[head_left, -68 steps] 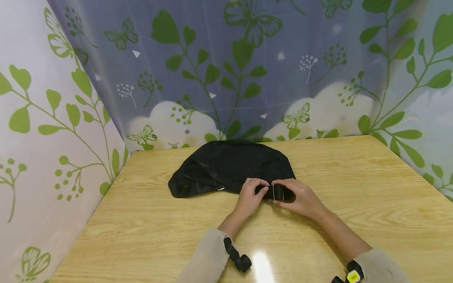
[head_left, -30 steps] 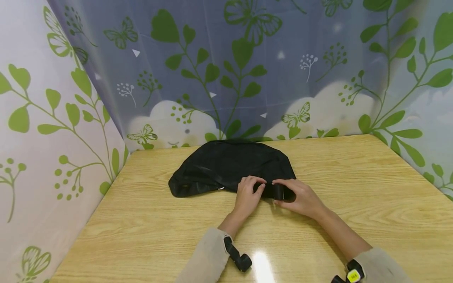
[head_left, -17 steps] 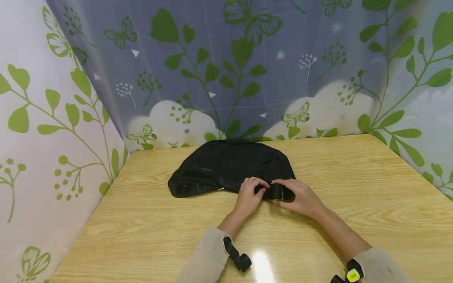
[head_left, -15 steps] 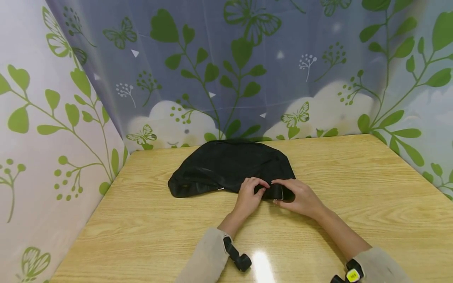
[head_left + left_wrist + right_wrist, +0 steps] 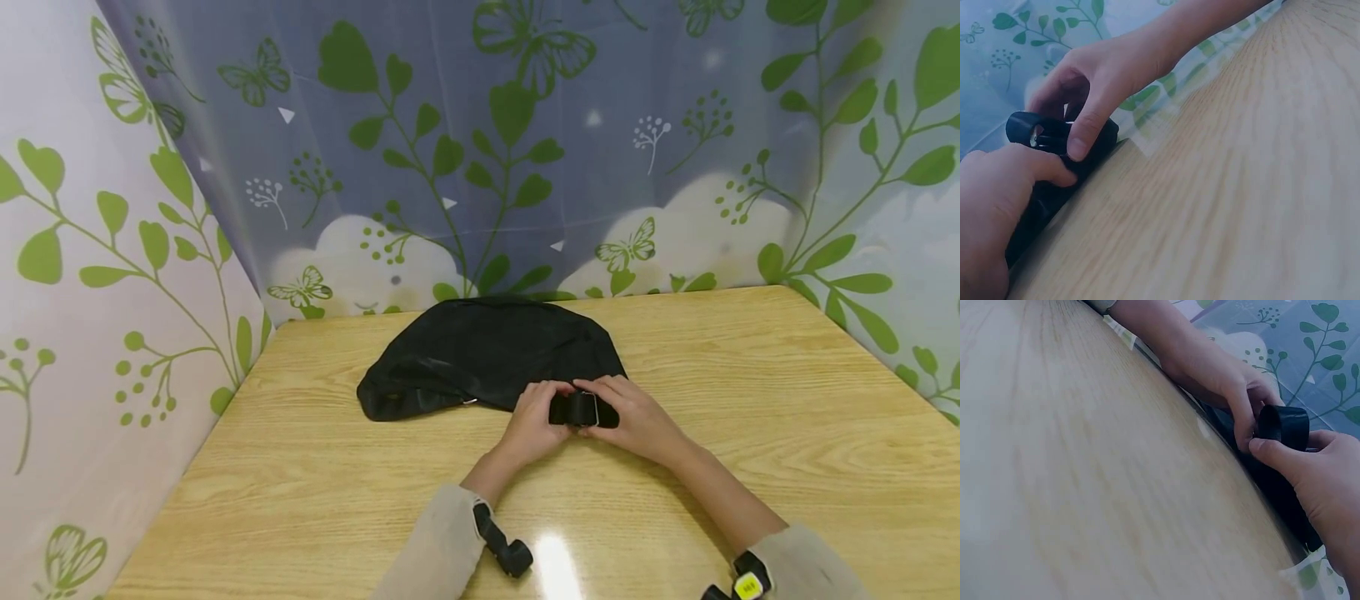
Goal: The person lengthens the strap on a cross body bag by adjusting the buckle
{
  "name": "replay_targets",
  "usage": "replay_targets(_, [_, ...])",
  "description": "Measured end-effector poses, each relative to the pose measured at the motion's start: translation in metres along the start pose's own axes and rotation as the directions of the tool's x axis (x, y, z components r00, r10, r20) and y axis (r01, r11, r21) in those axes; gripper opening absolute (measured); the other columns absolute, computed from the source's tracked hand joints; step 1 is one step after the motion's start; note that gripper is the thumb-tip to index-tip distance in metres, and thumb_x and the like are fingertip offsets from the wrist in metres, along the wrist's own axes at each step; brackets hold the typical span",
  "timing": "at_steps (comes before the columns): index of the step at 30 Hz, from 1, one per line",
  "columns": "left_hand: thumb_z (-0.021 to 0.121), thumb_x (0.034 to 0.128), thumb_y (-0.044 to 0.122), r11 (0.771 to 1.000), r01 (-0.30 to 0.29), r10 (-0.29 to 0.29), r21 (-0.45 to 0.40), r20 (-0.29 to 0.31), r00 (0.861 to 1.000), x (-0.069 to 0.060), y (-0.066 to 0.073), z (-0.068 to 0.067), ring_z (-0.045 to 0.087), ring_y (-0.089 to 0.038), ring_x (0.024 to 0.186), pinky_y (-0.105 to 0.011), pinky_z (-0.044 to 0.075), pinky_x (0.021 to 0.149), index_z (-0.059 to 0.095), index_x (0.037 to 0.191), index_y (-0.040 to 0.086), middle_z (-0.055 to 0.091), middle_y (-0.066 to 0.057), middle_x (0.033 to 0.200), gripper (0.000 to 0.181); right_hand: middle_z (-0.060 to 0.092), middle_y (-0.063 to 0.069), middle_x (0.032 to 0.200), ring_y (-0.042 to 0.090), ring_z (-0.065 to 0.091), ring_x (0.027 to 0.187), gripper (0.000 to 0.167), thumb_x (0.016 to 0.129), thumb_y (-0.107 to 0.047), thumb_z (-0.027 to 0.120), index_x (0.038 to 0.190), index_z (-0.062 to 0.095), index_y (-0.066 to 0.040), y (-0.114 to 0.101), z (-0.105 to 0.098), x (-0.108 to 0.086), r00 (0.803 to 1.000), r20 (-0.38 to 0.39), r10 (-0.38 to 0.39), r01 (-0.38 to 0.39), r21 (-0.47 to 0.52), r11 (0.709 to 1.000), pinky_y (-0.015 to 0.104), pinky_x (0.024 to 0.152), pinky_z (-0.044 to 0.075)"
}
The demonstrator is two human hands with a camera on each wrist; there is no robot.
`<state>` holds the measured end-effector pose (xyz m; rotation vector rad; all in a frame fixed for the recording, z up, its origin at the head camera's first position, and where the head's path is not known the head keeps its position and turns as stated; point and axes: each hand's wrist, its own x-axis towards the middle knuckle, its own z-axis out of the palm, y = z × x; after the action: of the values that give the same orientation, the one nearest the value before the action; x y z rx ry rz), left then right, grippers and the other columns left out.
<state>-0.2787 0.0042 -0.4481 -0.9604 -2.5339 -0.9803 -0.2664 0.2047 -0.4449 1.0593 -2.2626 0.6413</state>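
A black waist bag (image 5: 495, 350) lies flat on the wooden table, its strap folded along the near edge. At the bag's right front corner my two hands meet on the strap. The left hand (image 5: 531, 427) pinches the black strap (image 5: 579, 408) between thumb and fingers, from the left. From the right, the right hand (image 5: 637, 421) grips the strap beside a metal slider buckle (image 5: 597, 408). A loop of strap (image 5: 1291, 425) stands up between the thumbs in the right wrist view. In the left wrist view, the strap loop (image 5: 1022, 128) shows next to the right thumb.
The light wooden table (image 5: 337, 500) spreads around the bag. Behind it hangs a cloth backdrop (image 5: 450, 125) with leaves and butterflies. A second small metal ring (image 5: 469, 402) sits at the bag's front edge. Black camera straps (image 5: 504, 542) circle both wrists.
My left hand has shifted slightly right and now meets the right hand at the strap. More of the strap loop stands up between them. The bag has stayed in place.
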Motion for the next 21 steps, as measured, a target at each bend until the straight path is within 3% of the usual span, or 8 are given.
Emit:
replay_targets(3, [0.076, 0.0750, 0.021, 0.998, -0.002, 0.001, 0.055, 0.017, 1.000, 0.0000, 0.0000, 0.0000, 0.047, -0.017, 0.103, -0.031, 0.036, 0.090, 0.058, 0.113, 0.010, 0.057, -0.001, 0.109, 0.044, 0.057, 0.006, 0.104, 0.019, 0.054, 0.090, 0.066, 0.061, -0.019, 0.086, 0.116, 0.055, -0.002, -0.0013, -0.0003, 0.0008, 0.999, 0.009, 0.035, -0.035, 0.003, 0.999, 0.037, 0.076, 0.046])
replay_targets(8, [0.071, 0.0791, 0.014, 0.991, 0.021, -0.025, 0.131, 0.032, 0.999, -0.0004, -0.0003, -0.0001, 0.048, -0.017, 0.103, -0.029, 0.036, 0.090, 0.060, 0.110, 0.009, 0.056, -0.001, 0.110, 0.033, 0.057, 0.005, 0.102, 0.020, 0.054, 0.091, 0.058, 0.060, -0.020, 0.086, 0.109, 0.058, -0.003, -0.0020, -0.0013, 0.0017, 0.999, 0.022, 0.036, -0.037, 0.022, 0.999, 0.038, 0.077, 0.046])
replay_targets(16, [0.075, 0.0763, 0.029, 0.989, -0.002, -0.009, 0.150, 0.068, 0.998, -0.0009, -0.0010, 0.0007, 0.046, -0.017, 0.107, -0.032, 0.037, 0.091, 0.057, 0.118, 0.013, 0.054, 0.000, 0.113, 0.049, 0.056, 0.002, 0.102, 0.018, 0.052, 0.092, 0.055, 0.062, -0.027, 0.084, 0.108, 0.064, -0.004, -0.0003, -0.0013, 0.0013, 1.000, 0.020, -0.004, 0.004, 0.008, 1.000, 0.037, 0.078, 0.045])
replay_targets(21, [0.073, 0.0779, 0.023, 0.988, 0.015, -0.026, 0.155, 0.069, 0.997, -0.0022, -0.0013, 0.0003, 0.046, -0.016, 0.105, -0.030, 0.036, 0.091, 0.059, 0.116, 0.013, 0.054, 0.001, 0.112, 0.042, 0.053, 0.001, 0.100, 0.015, 0.048, 0.088, 0.046, 0.072, -0.025, 0.077, 0.111, 0.066, -0.003, -0.0028, -0.0041, 0.0004, 0.998, 0.070, 0.008, -0.009, 0.015, 1.000, 0.035, 0.074, 0.042])
